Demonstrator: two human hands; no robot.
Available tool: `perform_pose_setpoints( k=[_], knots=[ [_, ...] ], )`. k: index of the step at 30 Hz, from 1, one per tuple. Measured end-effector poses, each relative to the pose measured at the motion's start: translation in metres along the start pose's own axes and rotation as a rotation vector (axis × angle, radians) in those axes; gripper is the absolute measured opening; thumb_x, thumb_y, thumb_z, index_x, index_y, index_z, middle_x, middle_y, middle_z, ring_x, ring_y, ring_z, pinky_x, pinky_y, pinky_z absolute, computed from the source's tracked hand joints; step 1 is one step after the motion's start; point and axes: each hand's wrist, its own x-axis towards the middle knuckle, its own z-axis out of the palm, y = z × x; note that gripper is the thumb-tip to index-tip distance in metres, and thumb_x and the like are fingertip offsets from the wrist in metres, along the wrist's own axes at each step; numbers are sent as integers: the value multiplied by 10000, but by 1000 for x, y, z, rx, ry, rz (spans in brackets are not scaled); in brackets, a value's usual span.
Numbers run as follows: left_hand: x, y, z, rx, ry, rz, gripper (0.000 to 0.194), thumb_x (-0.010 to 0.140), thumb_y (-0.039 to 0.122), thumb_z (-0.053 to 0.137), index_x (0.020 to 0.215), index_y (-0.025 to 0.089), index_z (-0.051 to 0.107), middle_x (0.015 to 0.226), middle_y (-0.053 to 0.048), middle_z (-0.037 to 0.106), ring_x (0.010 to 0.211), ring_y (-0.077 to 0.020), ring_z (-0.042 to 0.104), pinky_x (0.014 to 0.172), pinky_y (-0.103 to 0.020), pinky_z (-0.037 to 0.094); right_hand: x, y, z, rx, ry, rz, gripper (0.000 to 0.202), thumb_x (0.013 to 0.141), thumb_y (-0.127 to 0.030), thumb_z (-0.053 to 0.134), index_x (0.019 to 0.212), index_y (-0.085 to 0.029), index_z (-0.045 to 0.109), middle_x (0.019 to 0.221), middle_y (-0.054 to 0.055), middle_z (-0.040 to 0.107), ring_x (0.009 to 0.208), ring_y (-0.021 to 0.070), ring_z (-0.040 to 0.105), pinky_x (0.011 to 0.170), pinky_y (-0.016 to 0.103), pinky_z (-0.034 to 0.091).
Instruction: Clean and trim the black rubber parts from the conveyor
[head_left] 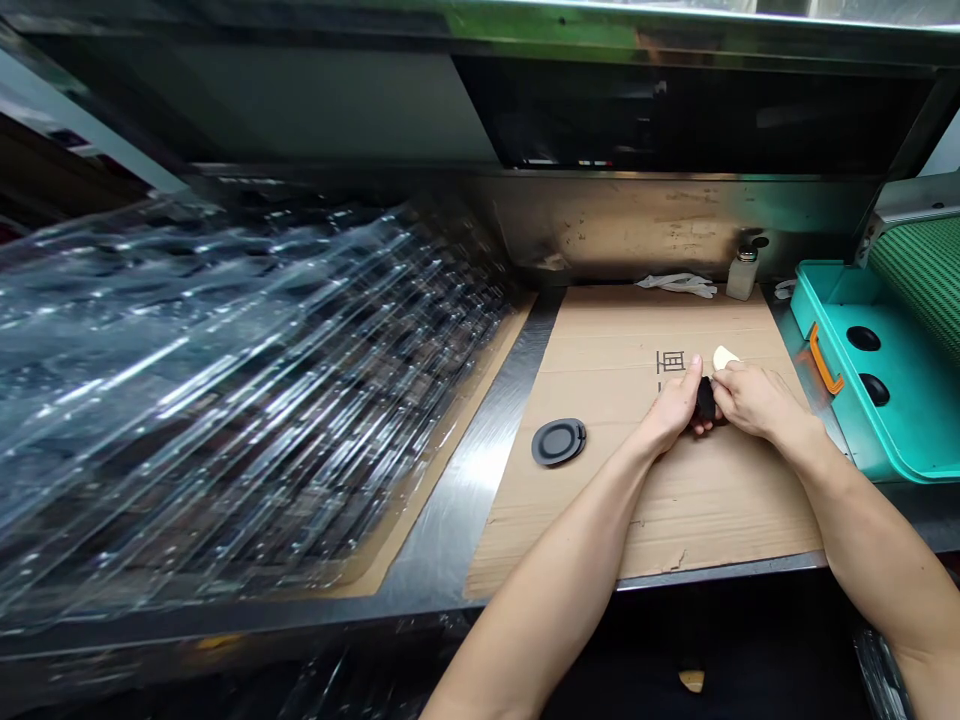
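Observation:
My left hand [677, 402] is closed around a small black part [705, 399], held just above the cardboard sheet [577, 350]. Close beside it, my right hand [752, 398] has its fingers curled against the same part. A pale, cream-coloured flat piece [724, 357] sticks out from the top of the right fingers; its kind does not show clearly. To the left on the cardboard lies a dark grey oval part [559, 442] with a raised rim and a small tab.
Stacked clear plastic trays [247, 400] cover the left of the metal table [450, 510]. A teal bin [922, 430] with an orange handle [826, 358] holds black parts [874, 389] at right. White gloves [679, 285] and a glass bottle [742, 274] stand along the back.

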Motion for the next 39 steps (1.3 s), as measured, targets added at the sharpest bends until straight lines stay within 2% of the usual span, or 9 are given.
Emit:
perform_pose_setpoints(
  k=[6,11,17,20,23,27,29,32,39],
  knots=[
    [-5,5,1,138,10,3,845,940,822,274,592,142,635,488,-61,604,376,-108,522,384,-221,411,-2,-4,-3,-60,18,-26,377,1046,-294,371,981,-196,729,1057,98,718,948,232,669,770,313,416],
    [-8,8,3,182,50,-8,812,959,792,287,596,147,621,491,-57,609,388,-109,538,403,-214,430,-3,-6,-2,-105,-32,18,380,1025,-295,395,1005,-166,752,1093,133,735,940,257,676,783,336,429],
    [-8,8,4,190,68,9,822,962,787,288,585,142,631,482,-65,607,385,-108,543,399,-201,422,-2,-5,1,-99,50,-38,388,1030,-272,384,990,-167,755,1059,138,741,956,261,670,833,349,433],
    [-6,6,3,153,65,7,815,951,795,320,582,138,632,487,-74,609,370,-113,539,386,-210,421,0,-2,3,-36,36,-14,343,1010,-269,433,904,-177,746,1005,141,747,898,254,672,767,339,426],
    [-3,5,0,-9,20,-16,798,967,773,320,640,125,653,548,-90,648,389,-120,555,386,-221,431,3,5,5,108,94,-34,341,1022,-294,421,884,-196,717,951,114,742,856,225,664,744,314,417],
    [0,9,-11,-248,-35,-177,773,1010,712,271,835,88,691,642,-118,702,438,-131,597,404,-219,450,6,17,6,354,261,37,234,992,-322,483,1050,-196,672,948,72,743,817,199,647,723,284,410],
    [1,12,-15,-290,-46,-231,774,1030,676,233,871,73,690,645,-122,701,439,-132,600,405,-217,454,6,20,8,417,268,56,185,961,-306,514,989,-207,668,865,38,730,747,182,621,682,275,389],
    [1,14,-17,-292,-54,-257,769,1049,633,192,861,73,685,629,-122,695,427,-135,596,388,-215,442,8,19,13,475,221,-25,196,941,-250,490,845,-215,657,791,12,703,690,153,589,667,263,378],
    [-1,10,-6,-125,-29,-137,742,1024,675,289,690,122,653,570,-91,666,386,-118,555,356,-207,408,11,13,25,445,221,-97,223,950,-250,486,874,-211,692,766,23,695,719,166,606,718,266,412]
  ],
)
